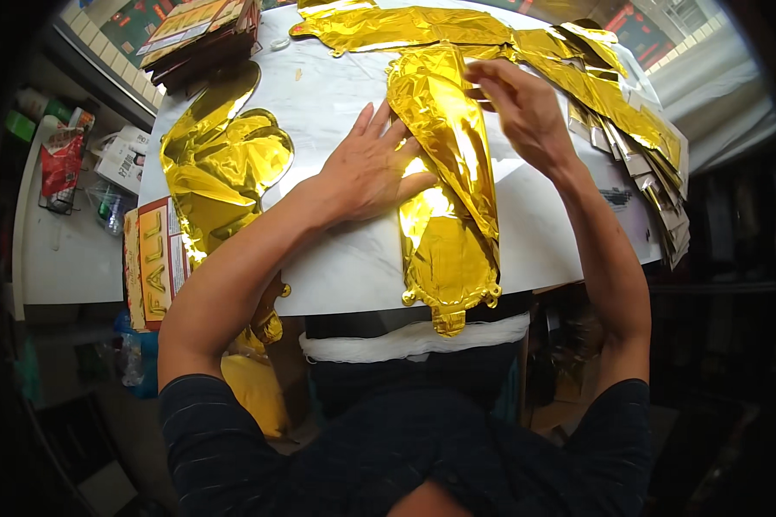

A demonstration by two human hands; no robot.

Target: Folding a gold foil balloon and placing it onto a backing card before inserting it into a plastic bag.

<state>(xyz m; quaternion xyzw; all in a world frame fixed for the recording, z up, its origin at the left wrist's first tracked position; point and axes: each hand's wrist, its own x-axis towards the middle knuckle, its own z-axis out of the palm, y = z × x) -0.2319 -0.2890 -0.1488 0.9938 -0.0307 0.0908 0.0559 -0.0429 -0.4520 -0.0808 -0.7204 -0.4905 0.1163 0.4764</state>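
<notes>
A: Right, the foil piece first. What does it look like?

B: Gold foil balloon (447,164), deflated, mirror-bright, creased. It lies lengthwise down the middle of the white surface (336,258), and its lower end with small round tabs hangs just over the near edge. The upper part is folded over on itself into a long tapering flap.

A: Left hand?

B: My left hand (371,168) lies flat, palm down, fingers spread wide. Its fingertips and thumb press on the left edge of the balloon; the heel rests on the bare surface. It grips nothing.

A: Right hand?

B: My right hand (522,108) is at the balloon's upper end, fingers curled narrow and pinching the top of the folded flap. Exactly how much foil sits between the fingers I cannot tell.

A: Surface and room?

B: Another flat gold balloon (220,159) lies to the left, apart from my hands. More gold foil (405,28) stretches along the far edge, and a fanned stack of packaged gold pieces (642,146) runs down the right side. A dark pile of flat packets (200,34) sits at the far left corner. A printed card with gold letters (157,258) hangs off the left edge. A white shelf (69,250) with bottles and packets stands further left. The room below is dim.
</notes>
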